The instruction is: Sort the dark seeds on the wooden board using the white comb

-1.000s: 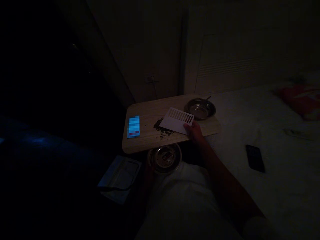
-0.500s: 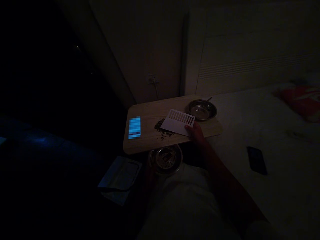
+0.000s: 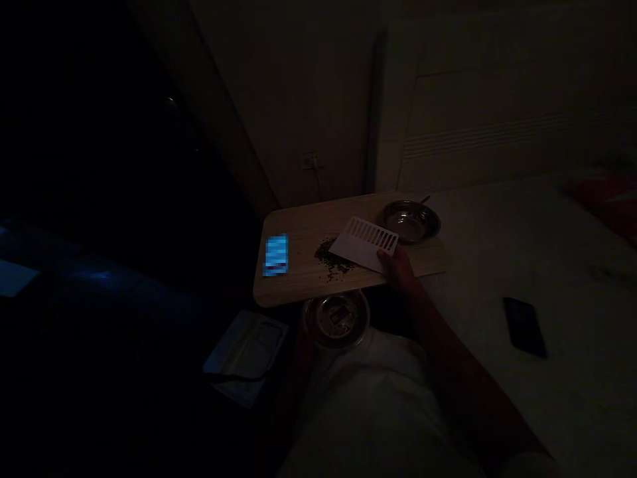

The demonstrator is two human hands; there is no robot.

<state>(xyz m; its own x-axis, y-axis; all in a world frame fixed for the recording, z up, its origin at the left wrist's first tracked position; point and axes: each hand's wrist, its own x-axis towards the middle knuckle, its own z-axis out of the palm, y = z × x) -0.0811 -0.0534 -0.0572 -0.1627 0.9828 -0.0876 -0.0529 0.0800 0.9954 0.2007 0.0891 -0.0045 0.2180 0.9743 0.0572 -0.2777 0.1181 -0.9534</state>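
Observation:
A white flat plate with a row of slots (image 3: pixel 362 249) is gripped along its right end by my right hand (image 3: pixel 399 267), thumb on top. Its left edge lies over a pile of small dark bits (image 3: pixel 332 260), loosely scattered on a wooden tabletop (image 3: pixel 298 289). Just below the table's near edge, my left hand (image 3: pixel 305 335) closes on the left rim of a metal bowl (image 3: pixel 365 325); darkness hides most of its fingers. Inside that bowl lie a small dark rectangular piece (image 3: pixel 340 315) and some specks.
A second metal bowl (image 3: pixel 411 229) with a thin handle sticking out stands at the table's back right. A glowing blurred screen (image 3: pixel 276 255) is on the left. A phone (image 3: pixel 525 326) lies on the bed (image 3: pixel 478 265); a pale bag-like object (image 3: pixel 246 355) is lower left.
The whole scene has shifted slightly to the right in view. Against the table, the slotted plate, the pile and both hands look almost unmoved.

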